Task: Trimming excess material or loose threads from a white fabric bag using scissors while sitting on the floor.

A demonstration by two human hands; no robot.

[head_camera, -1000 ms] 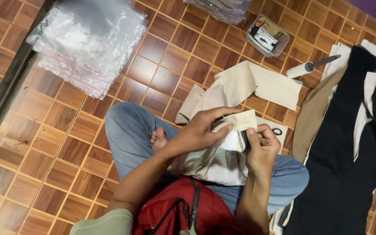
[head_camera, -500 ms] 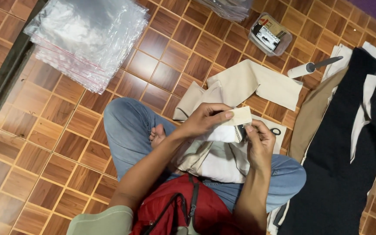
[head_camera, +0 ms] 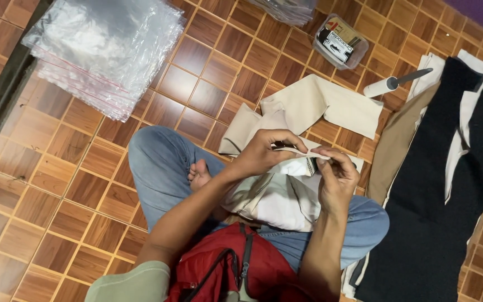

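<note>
I sit cross-legged in blue jeans on a brown tiled floor. My left hand [head_camera: 265,152] and my right hand [head_camera: 336,179] pinch a thin cream strip [head_camera: 300,151] of cloth or paper between them, held edge-on over my lap. Under the hands lies a folded cream garment [head_camera: 272,201] on my legs, with a small label showing near my right fingers. More cream fabric [head_camera: 320,103] spreads on the floor just beyond my knees.
A stack of clear plastic zip bags [head_camera: 104,50] lies at far left. A clear plastic box [head_camera: 339,42] and a white-handled knife [head_camera: 395,83] lie at the far right. Black, tan and white garments [head_camera: 443,184] are piled at right. A red bag [head_camera: 230,274] rests against my chest.
The flat cream piece that my hands held facing up has turned edge-on and now shows as a thin strip. Both hands have stayed over the lap.
</note>
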